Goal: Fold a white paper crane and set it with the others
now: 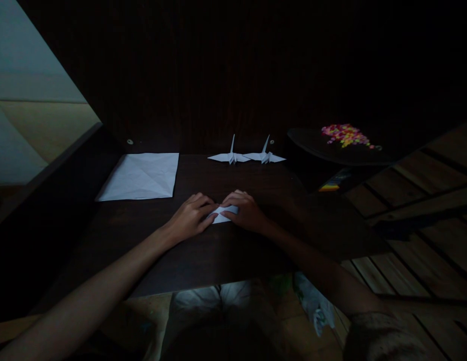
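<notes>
A small folded piece of white paper [221, 216] lies on the dark desk between my two hands. My left hand [195, 214] grips its left side, thumb and fingers closed on it. On the right side, my right hand [245, 209] holds the paper with its thumb pressed near the middle and fingers curled over the far edge. Parts of the paper are hidden under my fingers. Beyond my hands stand two white origami cranes, a left crane [232, 157] and a right crane [266, 157], their wings meeting.
A creased white paper sheet [143, 175] lies at the back left of the desk [173, 265]. Small colourful pieces [348, 135] are heaped on a raised dark shelf [312, 143] at right. A dark panel rises behind; a low side wall [48, 200] borders the left.
</notes>
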`<state>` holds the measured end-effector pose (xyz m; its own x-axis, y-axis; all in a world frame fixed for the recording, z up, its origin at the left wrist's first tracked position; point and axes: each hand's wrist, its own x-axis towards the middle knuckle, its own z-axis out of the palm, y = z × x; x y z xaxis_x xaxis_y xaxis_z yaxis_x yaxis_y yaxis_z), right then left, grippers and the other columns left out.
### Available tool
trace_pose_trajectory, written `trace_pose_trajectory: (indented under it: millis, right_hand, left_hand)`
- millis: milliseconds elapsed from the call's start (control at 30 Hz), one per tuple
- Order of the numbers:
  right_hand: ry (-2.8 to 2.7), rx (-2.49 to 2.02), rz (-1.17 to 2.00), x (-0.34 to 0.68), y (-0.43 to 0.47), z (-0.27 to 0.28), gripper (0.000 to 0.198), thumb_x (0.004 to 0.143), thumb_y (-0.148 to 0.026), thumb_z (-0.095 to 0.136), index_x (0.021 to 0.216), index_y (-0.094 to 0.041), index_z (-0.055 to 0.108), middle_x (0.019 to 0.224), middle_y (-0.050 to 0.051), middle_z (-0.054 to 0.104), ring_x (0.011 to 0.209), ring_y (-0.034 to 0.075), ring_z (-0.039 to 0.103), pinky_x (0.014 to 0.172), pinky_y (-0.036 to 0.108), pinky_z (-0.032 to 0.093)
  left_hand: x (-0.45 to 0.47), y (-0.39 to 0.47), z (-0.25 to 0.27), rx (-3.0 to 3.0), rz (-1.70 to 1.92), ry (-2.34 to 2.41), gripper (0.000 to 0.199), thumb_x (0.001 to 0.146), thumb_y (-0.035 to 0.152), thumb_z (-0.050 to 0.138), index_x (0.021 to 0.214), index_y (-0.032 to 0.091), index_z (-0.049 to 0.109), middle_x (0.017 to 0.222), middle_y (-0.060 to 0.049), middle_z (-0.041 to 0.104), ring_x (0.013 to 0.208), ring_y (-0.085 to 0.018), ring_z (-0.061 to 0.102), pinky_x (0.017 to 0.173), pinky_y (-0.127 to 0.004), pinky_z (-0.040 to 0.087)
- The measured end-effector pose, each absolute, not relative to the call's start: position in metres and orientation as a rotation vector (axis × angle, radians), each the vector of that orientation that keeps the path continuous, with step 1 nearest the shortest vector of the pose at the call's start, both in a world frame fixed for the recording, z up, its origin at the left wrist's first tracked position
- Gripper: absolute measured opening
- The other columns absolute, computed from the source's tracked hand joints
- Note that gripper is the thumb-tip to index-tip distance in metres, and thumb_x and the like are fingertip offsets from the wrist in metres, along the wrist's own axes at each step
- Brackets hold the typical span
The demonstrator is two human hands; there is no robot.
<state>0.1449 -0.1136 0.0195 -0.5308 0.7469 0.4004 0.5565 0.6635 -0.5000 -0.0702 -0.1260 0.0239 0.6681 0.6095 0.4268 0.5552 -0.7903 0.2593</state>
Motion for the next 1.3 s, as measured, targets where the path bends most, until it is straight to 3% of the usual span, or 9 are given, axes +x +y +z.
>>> trace_pose_trajectory:
  millis: [300,467,567,767,867,1100,1300]
  right_hand:
    - [-2.335,-0.951,0.314,0.141,-0.116,0.017,0.006,0.077,-0.014,0.065,0.08,-0.018,0.063,0.087,0.003,0.072,0.082,0.019,0.062,0.081,0.035,0.038]
    - [-2.397,-0.829,0.281,0.143,-0.12,0.017,0.014,0.075,-0.007,0.057,0.081,-0.018,0.063,0.086,0.004,0.072,0.081,0.019,0.062,0.077,0.033,0.04]
    - [-2.435,-0.737,0.26,0.146,-0.122,0.019,0.013,0.073,-0.013,0.061,0.084,-0.019,0.065,0.095,0.005,0.073,0.085,0.02,0.063,0.076,0.034,0.042]
    - [-2.519,-0.699,0.217,0.151,-0.122,0.022,0.006,0.082,-0.023,0.063,0.079,-0.021,0.069,0.105,0.004,0.072,0.09,0.02,0.062,0.076,0.035,0.043]
    - [-2.546,-0.671,0.264,0.154,-0.119,0.023,0.01,0.084,-0.024,0.063,0.078,-0.021,0.07,0.107,0.005,0.071,0.091,0.02,0.062,0.077,0.036,0.045]
    - [-2.544,-0.616,0.477,0.161,-0.114,0.028,0.01,0.084,-0.022,0.064,0.08,-0.02,0.073,0.112,0.007,0.069,0.097,0.02,0.062,0.084,0.038,0.05]
    - [-2.479,-0.662,0.586,0.161,-0.112,0.028,0.013,0.083,-0.023,0.066,0.095,-0.019,0.071,0.109,0.008,0.07,0.098,0.02,0.064,0.086,0.038,0.052]
  left_hand:
    - [-0.067,-0.128,0.025,2.69,0.729,0.935,0.02,0.091,0.028,0.051,0.101,0.014,0.061,0.087,-0.007,0.063,0.083,-0.019,0.057,0.076,-0.033,0.049]
    - [-0.066,-0.126,0.022,2.684,0.701,0.921,0.017,0.093,0.025,0.048,0.091,0.015,0.061,0.088,-0.008,0.062,0.086,-0.02,0.057,0.08,-0.034,0.048]
    - [-0.069,-0.127,0.025,2.683,0.668,0.855,0.019,0.092,0.026,0.049,0.097,0.015,0.063,0.093,-0.008,0.063,0.09,-0.02,0.057,0.084,-0.035,0.048]
    - [-0.083,-0.122,0.039,2.578,0.574,0.734,0.03,0.08,0.026,0.065,0.109,0.016,0.066,0.107,-0.009,0.064,0.103,-0.022,0.058,0.093,-0.037,0.047]
    - [-0.089,-0.118,0.045,2.557,0.506,0.695,0.034,0.076,0.022,0.067,0.109,0.015,0.067,0.112,-0.011,0.066,0.106,-0.023,0.058,0.096,-0.039,0.047]
    - [-0.092,-0.117,0.048,2.588,0.456,0.647,0.018,0.078,0.019,0.064,0.094,0.015,0.072,0.114,-0.012,0.067,0.107,-0.024,0.059,0.094,-0.039,0.048]
    - [-0.091,-0.116,0.044,2.508,0.535,0.706,0.027,0.082,0.021,0.064,0.109,0.018,0.069,0.112,-0.01,0.069,0.105,-0.022,0.061,0.092,-0.04,0.05]
